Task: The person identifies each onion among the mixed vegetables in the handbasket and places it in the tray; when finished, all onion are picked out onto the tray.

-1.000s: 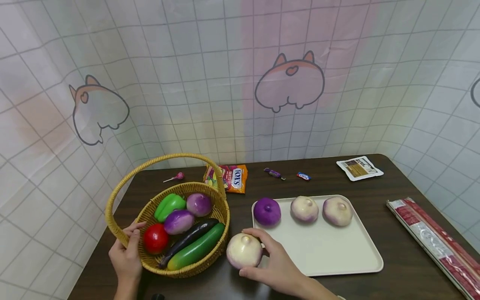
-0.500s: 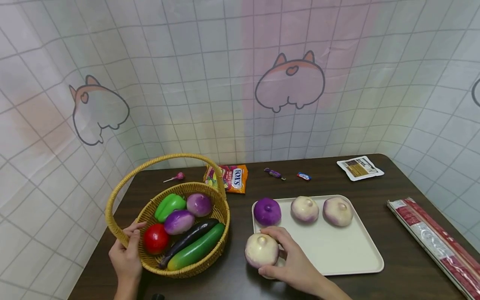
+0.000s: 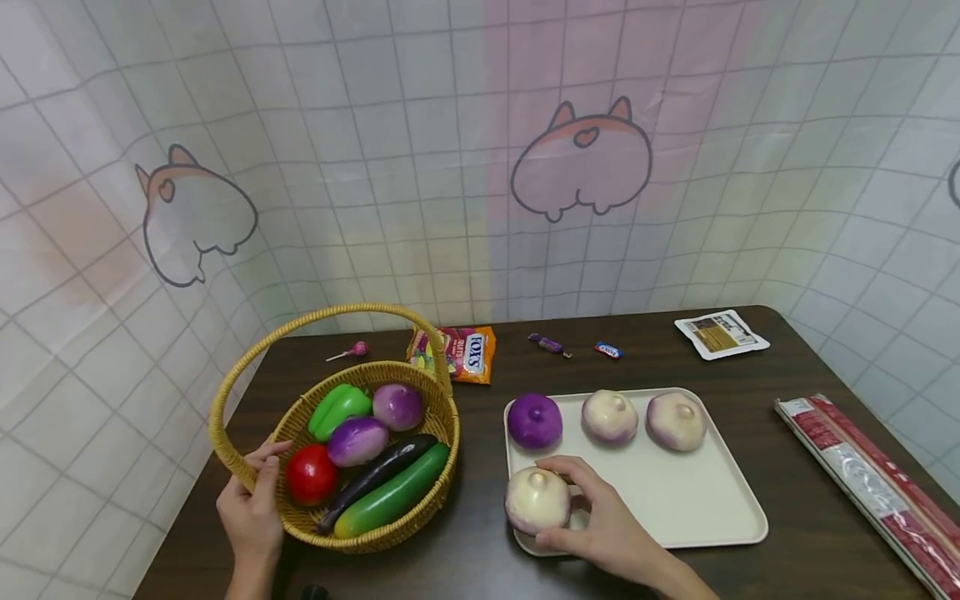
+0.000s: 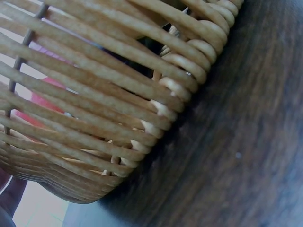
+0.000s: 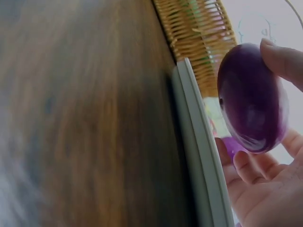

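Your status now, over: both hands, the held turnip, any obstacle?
Left hand holding basket. Right hand gripping turnip above near-left corner of tray. No obstacle visible beneath turnip.

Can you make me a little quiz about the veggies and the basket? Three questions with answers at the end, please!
1. What is in the grip of the right hand?
2. True or false: the green pepper is in the basket.
3. What lies right beside the cucumber? A) a lollipop B) an eggplant C) a candy bag

Key: 1. A round white and purple vegetable. 2. True. 3. B.
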`<state>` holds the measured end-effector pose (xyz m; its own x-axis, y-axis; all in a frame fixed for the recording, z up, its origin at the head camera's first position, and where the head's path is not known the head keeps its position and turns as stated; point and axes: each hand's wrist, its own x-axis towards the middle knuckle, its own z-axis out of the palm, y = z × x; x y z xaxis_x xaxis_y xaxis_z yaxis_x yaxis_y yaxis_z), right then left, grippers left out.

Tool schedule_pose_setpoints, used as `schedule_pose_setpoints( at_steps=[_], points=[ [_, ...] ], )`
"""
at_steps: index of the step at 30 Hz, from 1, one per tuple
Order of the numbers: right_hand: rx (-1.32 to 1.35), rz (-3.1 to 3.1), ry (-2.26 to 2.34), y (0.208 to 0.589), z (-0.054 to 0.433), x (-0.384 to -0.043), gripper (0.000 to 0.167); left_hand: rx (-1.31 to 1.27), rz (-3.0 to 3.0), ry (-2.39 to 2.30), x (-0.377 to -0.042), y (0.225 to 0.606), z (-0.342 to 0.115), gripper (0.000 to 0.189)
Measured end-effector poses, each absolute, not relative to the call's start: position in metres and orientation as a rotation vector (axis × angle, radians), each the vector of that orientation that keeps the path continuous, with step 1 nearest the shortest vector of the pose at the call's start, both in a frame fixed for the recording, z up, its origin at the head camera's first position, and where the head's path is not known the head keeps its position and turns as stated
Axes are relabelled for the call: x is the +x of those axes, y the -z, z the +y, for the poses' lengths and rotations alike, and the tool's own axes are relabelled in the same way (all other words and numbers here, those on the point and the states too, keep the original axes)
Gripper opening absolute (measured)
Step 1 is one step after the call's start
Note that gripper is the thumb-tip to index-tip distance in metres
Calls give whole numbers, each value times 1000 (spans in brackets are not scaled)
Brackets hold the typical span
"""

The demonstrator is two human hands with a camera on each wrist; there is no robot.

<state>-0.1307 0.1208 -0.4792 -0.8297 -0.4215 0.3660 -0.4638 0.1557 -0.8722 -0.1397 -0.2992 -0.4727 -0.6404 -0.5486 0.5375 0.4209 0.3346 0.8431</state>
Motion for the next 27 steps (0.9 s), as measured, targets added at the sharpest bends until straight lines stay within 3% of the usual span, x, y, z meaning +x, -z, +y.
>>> schedule_pose_setpoints(
  at_steps=[27],
  points=[
    [852,-2404,-1681,488,131,-139,68,88,-1740,1448,-140,474,-301,22]
  ],
)
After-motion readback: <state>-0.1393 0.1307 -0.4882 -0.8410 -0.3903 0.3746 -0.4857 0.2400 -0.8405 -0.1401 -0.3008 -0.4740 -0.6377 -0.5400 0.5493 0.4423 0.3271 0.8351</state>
